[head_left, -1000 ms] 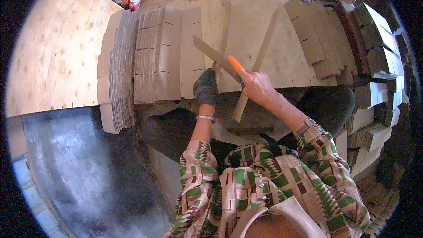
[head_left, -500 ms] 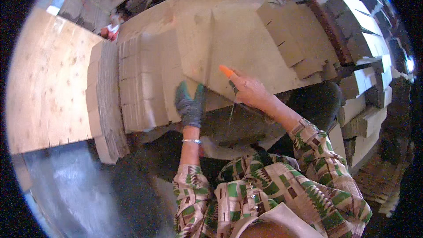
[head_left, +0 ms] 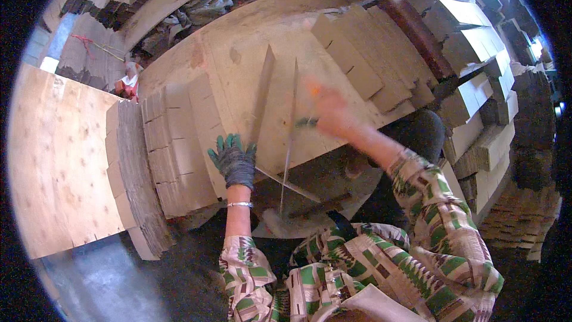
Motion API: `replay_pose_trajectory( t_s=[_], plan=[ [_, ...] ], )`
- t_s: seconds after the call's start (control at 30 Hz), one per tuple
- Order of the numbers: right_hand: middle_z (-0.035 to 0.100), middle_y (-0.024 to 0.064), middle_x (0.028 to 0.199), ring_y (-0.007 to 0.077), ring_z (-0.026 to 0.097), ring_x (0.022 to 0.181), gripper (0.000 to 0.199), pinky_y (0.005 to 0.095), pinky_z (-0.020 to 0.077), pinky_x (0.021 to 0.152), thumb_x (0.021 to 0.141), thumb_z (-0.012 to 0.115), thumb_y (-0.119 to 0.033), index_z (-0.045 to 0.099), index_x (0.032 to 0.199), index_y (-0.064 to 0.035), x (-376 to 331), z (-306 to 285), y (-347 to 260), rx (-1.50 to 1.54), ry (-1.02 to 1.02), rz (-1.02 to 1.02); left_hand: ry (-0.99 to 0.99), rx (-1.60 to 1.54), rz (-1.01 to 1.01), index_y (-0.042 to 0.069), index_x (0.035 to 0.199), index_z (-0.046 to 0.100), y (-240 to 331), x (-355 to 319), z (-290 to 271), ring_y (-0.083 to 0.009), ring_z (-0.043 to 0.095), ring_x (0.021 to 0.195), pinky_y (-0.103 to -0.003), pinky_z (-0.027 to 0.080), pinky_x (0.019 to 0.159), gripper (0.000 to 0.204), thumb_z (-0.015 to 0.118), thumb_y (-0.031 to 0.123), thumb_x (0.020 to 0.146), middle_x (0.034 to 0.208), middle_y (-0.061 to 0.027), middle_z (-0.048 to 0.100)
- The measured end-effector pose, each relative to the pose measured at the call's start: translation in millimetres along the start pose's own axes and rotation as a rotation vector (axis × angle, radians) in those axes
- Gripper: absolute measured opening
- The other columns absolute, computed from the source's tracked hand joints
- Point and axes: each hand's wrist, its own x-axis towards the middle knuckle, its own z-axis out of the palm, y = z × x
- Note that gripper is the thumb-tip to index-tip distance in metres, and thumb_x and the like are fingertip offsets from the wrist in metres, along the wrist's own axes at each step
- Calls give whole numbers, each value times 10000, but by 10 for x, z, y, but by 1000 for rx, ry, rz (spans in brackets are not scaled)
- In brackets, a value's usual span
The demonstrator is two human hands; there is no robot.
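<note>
My left hand (head_left: 234,162), in a grey glove with green fingertips, lies with its fingers spread at the edge of a stack of slotted cardboard pieces (head_left: 179,149). Beside it is the pale board surface (head_left: 235,92) of the worktable. My right hand (head_left: 332,112) hangs over the board to the right, smeared by motion, with an orange cover on one finger. Just left of it a long thin strip (head_left: 290,125) stretches past the table's near edge. A pale narrow strip (head_left: 287,184) slants below that edge. Whether my right hand holds anything is unclear.
More cardboard pieces (head_left: 378,62) lie fanned at the table's right. Stacked cardboard bundles (head_left: 476,116) rise beyond on the right. A light wooden panel (head_left: 65,161) is at the left. Crumpled sacking (head_left: 220,0) lies behind the table.
The cardboard sheet that lay under my hands is no longer there, and the bare board shows. My left hand has spread its fingers. The view has shifted; the right hand is now blurred.
</note>
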Motion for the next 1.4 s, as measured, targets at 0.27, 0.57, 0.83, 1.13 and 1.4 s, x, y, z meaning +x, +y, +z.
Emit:
replay_pose_trajectory(
  t_s=[0.27,0.57,0.83,1.13,1.4],
  plan=[
    [586,195,1319,349,544,1265,523,463,459,1010,802,722,-127,559,1296,-71,360,-647,1815,-614,15,504,63,-447,48,21,1434,479,1140,252,-483,-401,543,1271,-448,425,1087,811,640,589,879,1403,-239,549],
    [703,245,993,440,682,865,690,532,530,732,810,603,2,482,1462,-190,368,-677,505,298,227,220,52,-350,286,130,1088,715,1105,865,761,-380,667,1013,-509,519,885,367,482,397,992,1071,-163,716],
    [693,223,841,425,683,778,855,525,530,661,814,617,-27,294,1549,-322,237,-148,239,28,-213,137,-86,-444,185,114,1017,699,1476,706,185,-401,668,953,-523,520,830,328,454,332,997,996,-185,711],
    [696,190,856,404,673,779,825,510,517,668,839,658,-100,319,1558,-319,94,18,369,15,-265,197,381,-290,6,66,1286,620,1212,963,25,-385,610,1167,-472,461,1008,484,537,423,971,1274,-205,636],
    [686,171,787,388,682,718,840,503,521,601,842,596,-35,276,1571,-305,157,168,213,19,-182,106,-132,-301,-181,140,1005,745,871,1189,21,-410,677,984,-506,539,825,383,450,381,969,1052,-190,704]
  ],
)
